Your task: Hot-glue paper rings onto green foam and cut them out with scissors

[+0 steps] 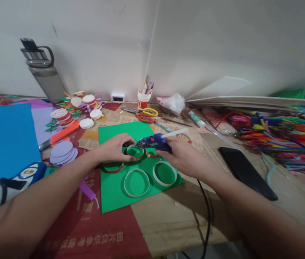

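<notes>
My right hand (pixel 183 153) is wrapped round a blue hot glue gun (pixel 153 141) with a white glue stick (pixel 175 133) poking out of its back. Its nozzle points left, at the rim of a paper ring (pixel 139 158). My left hand (pixel 116 147) pinches that ring from the left between thumb and fingers. The ring stands on a green foam sheet (pixel 114 199). Around it on the sheet are a red-patterned ring (pixel 113 170) near my left wrist, another partly behind the glue gun, and two white rings (pixel 137 195) closer to me.
A black cord (pixel 208 216) runs off the front edge. On the right lie a phone (pixel 245 172) and many pipe cleaners (pixel 287 136). Scissors (pixel 149 112) and a pen cup (pixel 143 99) are behind. At left are purple discs (pixel 63 153), a blue sheet (pixel 6 140) and a bottle (pixel 45 77).
</notes>
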Demonstrator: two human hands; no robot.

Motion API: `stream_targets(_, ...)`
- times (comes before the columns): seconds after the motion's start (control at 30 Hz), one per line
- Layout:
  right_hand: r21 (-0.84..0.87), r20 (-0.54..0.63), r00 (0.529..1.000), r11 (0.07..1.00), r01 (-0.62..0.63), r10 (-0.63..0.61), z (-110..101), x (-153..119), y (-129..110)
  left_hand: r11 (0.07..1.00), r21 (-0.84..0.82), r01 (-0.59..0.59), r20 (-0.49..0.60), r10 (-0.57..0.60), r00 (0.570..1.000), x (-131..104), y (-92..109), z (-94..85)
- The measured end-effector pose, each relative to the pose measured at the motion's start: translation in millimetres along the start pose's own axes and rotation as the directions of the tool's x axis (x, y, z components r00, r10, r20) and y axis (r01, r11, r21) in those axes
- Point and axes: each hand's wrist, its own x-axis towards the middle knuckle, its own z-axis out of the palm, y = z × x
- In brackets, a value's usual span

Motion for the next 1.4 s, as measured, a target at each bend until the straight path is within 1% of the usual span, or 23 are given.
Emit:
stream_targets(0.17, -0.024, -0.037, 0.999, 1.000, 0.015, -0.016, -13, 0, -1, 1.000, -0.029, -0.003, -0.010, 0.003, 1.000, 0, -1, 0.8)
stream_targets(0.3, -0.022, -0.074, 0.997, 0.999, -0.030, 0.028, -20, 1, 0, 0.999, -0.046, 0.012, -0.007, -0.012, 1.000, -1, 0, 0.0)
stream_targets(0.43, -0.032, -0.113, 0.993, 0.999, -0.044, 0.040, -20, 1, 1, 0.998, -0.061, 0.021, -0.002, -0.021, 1.000, -2, 1, -0.7)
stream_targets(0.53, -0.035, -0.108, 0.993, 0.998, -0.051, 0.047, -19, 1, 0, 0.997, -0.072, 0.016, -0.002, -0.016, 1.000, -2, 1, -0.7)
stream_targets(0.73, -0.095, -0.086, 0.995, 0.994, -0.059, 0.051, -20, -1, 0, 0.998, -0.063, 0.030, -0.005, -0.030, 1.000, -1, 1, -0.3)
stream_targets(0.9, -0.070, -0.110, 0.991, 0.995, -0.078, 0.070, -19, -1, 0, 0.997, -0.066, 0.027, -0.012, -0.028, 1.000, -1, 1, -0.1)
stream_targets(1.0, 0.001, -0.124, 0.988, 0.996, -0.091, 0.091, -18, 1, 2, 0.998, -0.061, 0.024, -0.010, -0.025, 1.000, -1, 1, 0.1)
stream_targets(1.17, 0.234, -0.214, 0.970, 0.970, -0.066, 0.118, -17, 1, 8, 0.999, -0.041, 0.035, -0.004, -0.035, 0.999, -1, -1, -1.3)
stream_targets(1.3, 0.449, -0.260, 0.942, 0.890, -0.078, 0.214, -21, -3, 11, 0.997, -0.064, 0.042, 0.004, -0.042, 0.999, -2, -1, -6.6)
stream_targets(1.4, 0.542, -0.293, 0.913, 0.836, -0.086, 0.284, -24, -7, 15, 0.995, -0.045, 0.085, -0.053, -0.087, 0.995, 0, 7, -12.8)
